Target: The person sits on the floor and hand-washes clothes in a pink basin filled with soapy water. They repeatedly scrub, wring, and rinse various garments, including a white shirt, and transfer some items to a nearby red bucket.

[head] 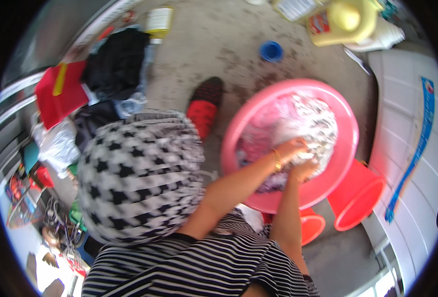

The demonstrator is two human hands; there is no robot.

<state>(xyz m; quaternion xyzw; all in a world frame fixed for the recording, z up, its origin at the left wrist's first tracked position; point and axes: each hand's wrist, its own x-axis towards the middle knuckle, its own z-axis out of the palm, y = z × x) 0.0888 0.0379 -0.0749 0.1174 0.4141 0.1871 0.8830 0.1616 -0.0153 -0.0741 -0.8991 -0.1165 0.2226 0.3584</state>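
Note:
A large pink plastic basin (347, 137) stands on the floor before me, with wet laundry in it. My left hand (293, 150), with a gold-coloured bracelet at the wrist, grips a white cloth with dark marks (317, 122). Beside it, my right hand (305, 170) grips the nearer edge of the same cloth. The hands are close together, their fingers partly hidden by fabric and suds. Pink and purple fabric (258, 143) lies in the basin to the left of the hands.
Red buckets (356, 196) lie tipped beside the basin. A blue cup (271, 51) and yellow jugs (343, 22) stand beyond it. At the left are dark clothes (117, 63) and a red dustpan-like item (61, 94). A white tiled wall (401, 122) rises at the right.

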